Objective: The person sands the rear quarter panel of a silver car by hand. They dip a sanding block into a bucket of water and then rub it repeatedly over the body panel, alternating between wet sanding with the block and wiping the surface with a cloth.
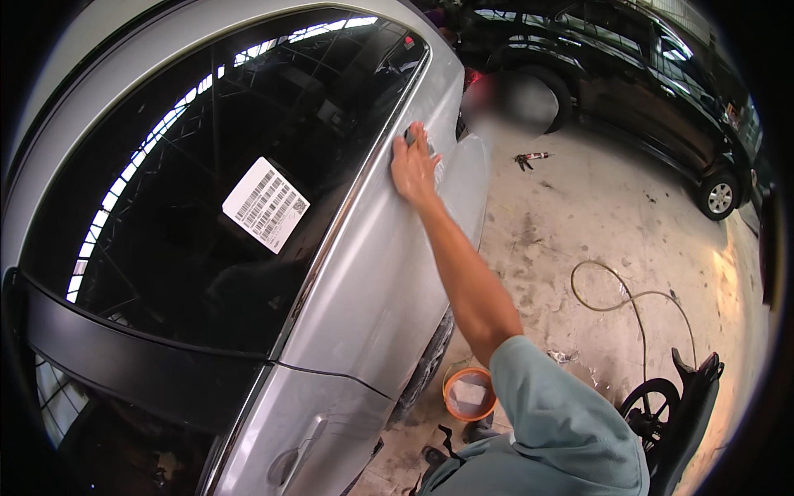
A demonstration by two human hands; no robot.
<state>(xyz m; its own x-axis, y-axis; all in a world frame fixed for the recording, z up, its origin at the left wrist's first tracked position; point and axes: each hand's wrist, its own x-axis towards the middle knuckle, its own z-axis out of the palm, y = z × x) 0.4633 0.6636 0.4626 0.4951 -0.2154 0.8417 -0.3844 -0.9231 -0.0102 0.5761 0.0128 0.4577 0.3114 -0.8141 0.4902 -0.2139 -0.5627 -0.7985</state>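
Observation:
My right hand reaches out and presses on the silver rear side panel of a car, just below its dark rear side window. Between the thumb and fingers shows a small dark grey piece, mostly covered by the hand; its kind is too small to make out. Around the fingers the panel has a pale, dull patch. A white label with barcodes sticks to the window glass. My left hand is out of the picture.
An orange bucket with greyish water and a pale block stands by the car's rear wheel. On the stained floor lie a caulking gun and a looped hose. A black wheeled thing stands at right, a black car beyond.

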